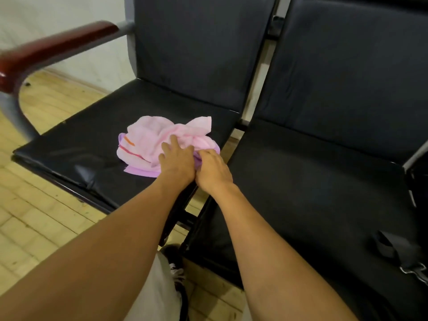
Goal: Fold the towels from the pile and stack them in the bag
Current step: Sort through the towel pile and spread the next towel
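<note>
Towel pile (162, 140): a small crumpled heap of pale pink cloth lies on the near right part of the left seat, close to its front right corner. One pink piece shows an orange stripe and a red stripe along its left edge.
Purple towel (141, 171): a lilac layer sits under the pink cloth, its edge sticking out at the front and along the left and right sides of the heap.
Left hand (177, 159): it lies palm down on the front of the heap, fingers spread and fairly straight, pressing on the pink cloth without curling round it.
Right hand (213, 169): it sits just beside the left hand, touching it, at the right edge of the heap; its fingers are bent down onto the purple edge and seem to pinch it, though the fingertips are hidden.
Left seat (81, 144): black padded cushion, shiny and creased near its front edge, with a dark backrest behind.
Right seat (312, 181): a matching black seat next to it, separated by a narrow gap.
Armrest (58, 49): dark red, on a grey metal frame, at the far left.
Strap (391, 249): a dark strap with a metal buckle lies on the right seat's near right corner.
Floor (46, 228): light wooden boards.
</note>
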`<state>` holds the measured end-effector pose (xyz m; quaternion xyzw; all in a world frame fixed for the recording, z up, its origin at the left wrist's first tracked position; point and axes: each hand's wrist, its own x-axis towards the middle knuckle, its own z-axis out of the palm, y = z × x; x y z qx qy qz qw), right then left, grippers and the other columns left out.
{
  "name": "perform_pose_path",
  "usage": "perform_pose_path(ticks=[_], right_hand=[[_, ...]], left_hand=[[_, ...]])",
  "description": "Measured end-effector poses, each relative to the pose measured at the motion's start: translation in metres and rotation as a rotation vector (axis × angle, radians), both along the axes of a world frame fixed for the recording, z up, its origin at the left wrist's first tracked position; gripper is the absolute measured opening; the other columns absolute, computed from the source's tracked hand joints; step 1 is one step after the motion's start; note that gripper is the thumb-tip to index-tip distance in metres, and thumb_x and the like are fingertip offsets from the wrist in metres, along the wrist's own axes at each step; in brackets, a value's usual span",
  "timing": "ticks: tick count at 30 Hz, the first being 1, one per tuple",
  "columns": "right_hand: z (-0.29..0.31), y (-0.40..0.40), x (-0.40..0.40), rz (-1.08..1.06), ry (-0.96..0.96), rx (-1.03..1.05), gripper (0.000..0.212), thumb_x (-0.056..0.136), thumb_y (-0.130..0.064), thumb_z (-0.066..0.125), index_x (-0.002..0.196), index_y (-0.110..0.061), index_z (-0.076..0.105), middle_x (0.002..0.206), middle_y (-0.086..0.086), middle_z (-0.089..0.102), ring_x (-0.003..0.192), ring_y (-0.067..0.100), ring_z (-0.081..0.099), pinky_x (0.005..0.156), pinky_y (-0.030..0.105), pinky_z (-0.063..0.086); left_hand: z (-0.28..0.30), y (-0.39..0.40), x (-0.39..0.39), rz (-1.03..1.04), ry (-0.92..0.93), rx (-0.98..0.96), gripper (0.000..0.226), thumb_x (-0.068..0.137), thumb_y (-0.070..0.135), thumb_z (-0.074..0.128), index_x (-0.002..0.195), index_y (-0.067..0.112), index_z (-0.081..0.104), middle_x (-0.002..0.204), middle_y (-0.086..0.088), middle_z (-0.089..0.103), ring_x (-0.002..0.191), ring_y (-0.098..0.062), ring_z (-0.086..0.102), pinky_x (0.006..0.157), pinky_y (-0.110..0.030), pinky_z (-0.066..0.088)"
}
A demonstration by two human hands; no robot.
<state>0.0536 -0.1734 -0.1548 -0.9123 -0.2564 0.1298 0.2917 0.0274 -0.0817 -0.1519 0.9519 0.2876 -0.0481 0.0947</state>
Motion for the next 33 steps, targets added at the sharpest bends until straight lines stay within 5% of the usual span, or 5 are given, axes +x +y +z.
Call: perform_pose_path(ticks=[11,18,23,27,33], right_hand=[[-0.001,0.019,-0.01,-0.018,0.014,0.039,0.038,0.092,-0.005,0.057,0.129,-0.016,0.056,0.12,0.006,0.061,0.109,0.027,0.06,0.086,0.043,0.056],[0.003,0.006,-0.008,-0.003,-0.014,0.1,0.052,0.09,-0.01,0.059,0.14,-0.016,0.046,0.134,0.012,0.049,0.117,0.029,0.052,0.093,0.037,0.048],[0.012,0.001,-0.006,-0.28,0.098,0.302,0.016,0.091,-0.018,0.061,0.106,-0.015,0.065,0.106,0.007,0.063,0.092,0.027,0.065,0.073,0.04,0.059],[0.031,-0.017,-0.008,-0.358,0.052,0.231,0.014,0.092,-0.019,0.061,0.101,-0.011,0.069,0.094,0.007,0.067,0.083,0.024,0.067,0.066,0.038,0.058],[0.062,-0.07,0.001,-0.384,-0.228,0.235,0.012,0.091,-0.02,0.059,0.094,-0.012,0.068,0.093,0.006,0.066,0.083,0.023,0.065,0.063,0.033,0.05]], left_hand=[[0.0,0.036,0.006,0.161,-0.357,-0.323,0.034,0.096,0.019,0.055,0.126,0.005,0.048,0.113,-0.018,0.06,0.096,-0.028,0.06,0.078,-0.031,0.048],[0.018,0.024,0.007,-0.083,-0.241,-0.374,0.038,0.094,0.023,0.056,0.057,0.016,0.051,0.058,0.0,0.052,0.063,-0.018,0.051,0.063,-0.028,0.039],[0.035,0.008,0.0,-0.275,-0.284,-0.583,0.021,0.096,0.014,0.051,0.084,0.007,0.067,0.08,-0.006,0.065,0.074,-0.014,0.06,0.062,-0.014,0.045],[0.049,0.004,-0.004,-0.301,-0.376,-0.566,0.007,0.09,0.015,0.057,0.096,0.014,0.059,0.084,0.002,0.061,0.078,-0.011,0.057,0.066,-0.017,0.044],[0.086,-0.035,-0.001,-0.36,-0.391,-0.428,0.021,0.092,0.03,0.058,0.073,0.02,0.055,0.068,0.003,0.056,0.064,-0.01,0.052,0.057,-0.024,0.036]])
